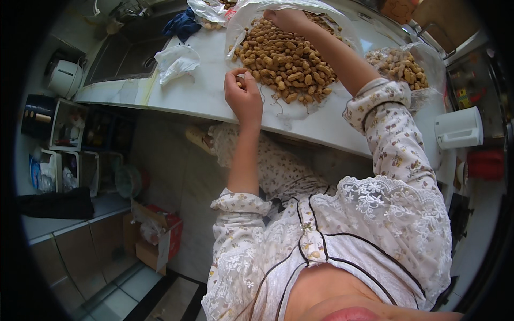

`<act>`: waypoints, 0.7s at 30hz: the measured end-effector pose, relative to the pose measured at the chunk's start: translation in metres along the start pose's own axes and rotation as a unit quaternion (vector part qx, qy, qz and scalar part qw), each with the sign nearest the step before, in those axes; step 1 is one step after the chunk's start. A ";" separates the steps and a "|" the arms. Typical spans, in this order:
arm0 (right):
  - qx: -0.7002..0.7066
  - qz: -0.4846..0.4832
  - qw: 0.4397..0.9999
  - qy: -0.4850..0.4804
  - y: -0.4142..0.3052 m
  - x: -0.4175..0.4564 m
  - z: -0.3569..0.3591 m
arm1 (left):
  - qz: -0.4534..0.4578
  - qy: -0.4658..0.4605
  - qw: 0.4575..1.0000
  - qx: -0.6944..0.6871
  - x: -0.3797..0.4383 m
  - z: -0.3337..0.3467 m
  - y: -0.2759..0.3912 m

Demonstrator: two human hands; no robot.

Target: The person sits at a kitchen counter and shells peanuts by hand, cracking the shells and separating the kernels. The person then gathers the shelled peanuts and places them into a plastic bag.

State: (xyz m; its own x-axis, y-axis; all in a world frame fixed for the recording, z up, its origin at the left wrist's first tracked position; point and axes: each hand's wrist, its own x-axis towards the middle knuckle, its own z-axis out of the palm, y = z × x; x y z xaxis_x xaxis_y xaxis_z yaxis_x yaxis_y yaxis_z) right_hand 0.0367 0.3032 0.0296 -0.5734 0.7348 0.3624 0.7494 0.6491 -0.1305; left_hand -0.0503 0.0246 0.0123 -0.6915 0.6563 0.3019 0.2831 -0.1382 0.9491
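A large heap of unshelled peanuts [287, 60] spreads over the white countertop [200, 96], its far part inside an opened clear plastic bag [349, 24]. At the heap's near left edge, my left hand [244, 96] is curled around several peanuts [240, 83] that show between thumb and fingers. My right hand [290, 21] reaches across to the far side of the heap. Its fingers bend down at the peanuts, and whether they grip any is hidden. Thin root strands and dirt lie by the heap's near edge.
Left of the heap are a crumpled white plastic bag [176, 63], a dark blue cloth [182, 24] and a sink [120, 56]. To the right stand another bag of peanuts [401, 70] and a white jug [459, 128]. A cardboard box [154, 240] sits on the floor.
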 end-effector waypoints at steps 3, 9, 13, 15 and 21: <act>-0.008 0.016 1.000 0.009 0.048 0.033 0.052 | -0.021 -0.017 1.000 0.002 0.003 0.007 -0.003; -0.019 0.017 0.988 -0.155 0.007 0.056 0.055 | -0.009 0.005 1.000 0.012 0.002 -0.003 -0.007; 0.096 0.069 0.990 -0.075 0.031 0.057 0.081 | -0.004 -0.002 1.000 0.004 0.000 0.001 -0.005; 0.087 0.066 0.991 -0.082 0.052 0.061 0.088 | -0.003 -0.010 1.000 -0.002 0.000 0.005 -0.002; -0.046 0.066 0.966 -0.245 -0.006 0.061 0.062 | -0.017 -0.003 1.000 0.009 0.000 -0.007 -0.001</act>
State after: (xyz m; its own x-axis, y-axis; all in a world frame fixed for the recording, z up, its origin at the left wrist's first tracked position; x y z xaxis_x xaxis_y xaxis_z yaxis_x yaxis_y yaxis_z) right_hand -0.0233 0.3559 -0.0047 -0.5423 0.8292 -0.1353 0.8398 0.5400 -0.0558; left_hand -0.0552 0.0193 0.0122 -0.6974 0.6644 0.2687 0.2708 -0.1029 0.9571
